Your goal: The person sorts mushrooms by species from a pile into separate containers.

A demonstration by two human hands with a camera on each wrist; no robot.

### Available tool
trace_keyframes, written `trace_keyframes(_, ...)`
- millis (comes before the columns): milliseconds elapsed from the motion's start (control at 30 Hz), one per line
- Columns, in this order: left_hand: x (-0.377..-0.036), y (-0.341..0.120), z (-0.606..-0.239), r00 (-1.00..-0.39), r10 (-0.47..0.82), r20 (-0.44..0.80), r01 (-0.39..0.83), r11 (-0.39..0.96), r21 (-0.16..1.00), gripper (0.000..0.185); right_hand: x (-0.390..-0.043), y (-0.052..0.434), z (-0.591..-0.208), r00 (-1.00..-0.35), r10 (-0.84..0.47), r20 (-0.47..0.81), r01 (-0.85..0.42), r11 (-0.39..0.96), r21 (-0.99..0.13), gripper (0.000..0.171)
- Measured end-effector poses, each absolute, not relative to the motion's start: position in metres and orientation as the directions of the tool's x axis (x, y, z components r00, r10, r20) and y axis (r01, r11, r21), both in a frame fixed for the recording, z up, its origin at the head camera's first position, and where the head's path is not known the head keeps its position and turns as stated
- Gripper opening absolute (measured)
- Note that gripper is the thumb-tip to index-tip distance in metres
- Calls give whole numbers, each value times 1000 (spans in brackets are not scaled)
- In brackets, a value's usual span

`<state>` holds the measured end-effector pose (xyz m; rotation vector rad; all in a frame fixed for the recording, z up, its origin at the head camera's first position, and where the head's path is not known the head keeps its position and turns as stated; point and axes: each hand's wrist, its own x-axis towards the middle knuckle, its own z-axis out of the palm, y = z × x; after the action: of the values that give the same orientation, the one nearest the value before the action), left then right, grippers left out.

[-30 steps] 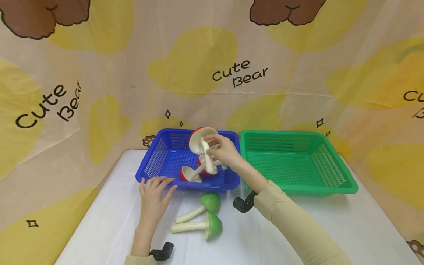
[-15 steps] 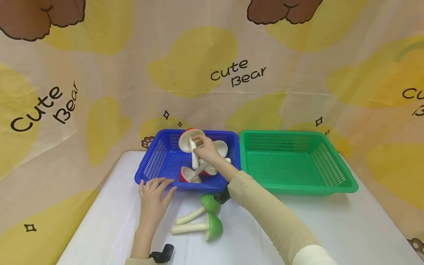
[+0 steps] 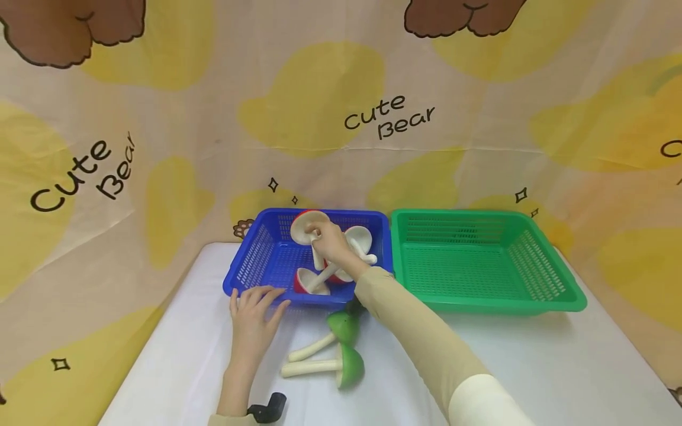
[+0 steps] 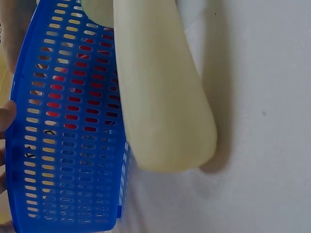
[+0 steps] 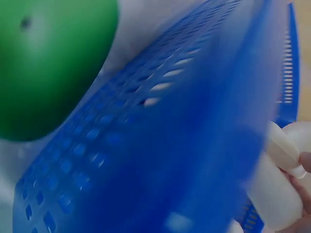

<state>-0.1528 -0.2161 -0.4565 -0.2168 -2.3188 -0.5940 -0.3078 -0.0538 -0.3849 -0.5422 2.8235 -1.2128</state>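
Observation:
My right hand (image 3: 321,236) reaches into the blue basket (image 3: 250,263) and grips the cream stem of a red-capped toy mushroom (image 3: 305,226), held low inside the basket. Two more red-capped mushrooms (image 3: 309,283) (image 3: 360,239) lie in the basket under and beside that hand. In the right wrist view the gripped stem (image 5: 274,194) shows past the blue basket wall (image 5: 170,145). My left hand (image 3: 258,300) lies flat on the white table (image 3: 176,355), straight fingers touching the basket's front rim. Two green-capped mushrooms (image 3: 343,327) (image 3: 351,368) lie on the table just in front of the basket.
An empty green basket (image 3: 533,303) stands right of the blue one, side by side. A bear-print cloth (image 3: 373,118) hangs close behind both. In the left wrist view a cream stem (image 4: 165,97) lies beside the blue basket wall (image 4: 63,145).
My right hand has carried the red-capped mushroom left and down, from above the basket to low inside it. The left hand has stayed at the rim.

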Motion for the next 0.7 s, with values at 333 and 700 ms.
trace_keyframes(333,-156,-214,-457,-730,-8,684,319,881,350,24,-311,-56,-396,-927,-363,98,-346,723,-597,36)
trace_keyframes(700,-156,-218,-459,-736,-12,677,310,883,352,24,-302,-55,-390,-921,-385,48,-339,737,-585,36)
